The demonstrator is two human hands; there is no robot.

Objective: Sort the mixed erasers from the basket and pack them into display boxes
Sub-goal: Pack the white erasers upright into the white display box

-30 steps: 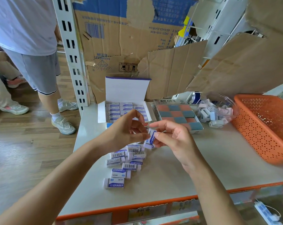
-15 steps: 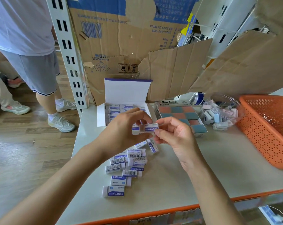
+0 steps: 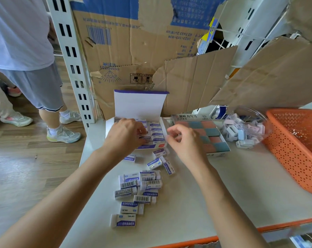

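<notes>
From the head view, the left hand (image 3: 126,136) is down inside the white display box (image 3: 151,146), whose lid stands open at the back. Its fingers curl onto an eraser (image 3: 145,138) at the front of the middle row. I cannot tell whether they are pinching it or only pressing it flat.

The right hand (image 3: 186,142) hovers just beside the box's right wall, fingers loosely curled around nothing. Neither hand steadies the box.

About 15 loose erasers (image 3: 150,183) in the same purple-and-white sleeve lie scattered on the table (image 3: 214,194) between the forearms, so this box looks only partly filled.

Right of it sits a second display box (image 3: 211,133) of pink and teal blocks. Past that is a clear tub (image 3: 248,126) of small pastel pieces, then the orange basket (image 3: 287,154). A bystander (image 3: 26,51) stands close to the table's left side.

What worries me:
- The box looks light, so a firm push could slide it back or tip its front wall outward.
- An eraser seated crooked would ride up and stop the lid from closing.
- The left forearm crosses right over the loose pile, so pulling back low could sweep pieces off the near edge.
- The bystander could bump the table.
</notes>
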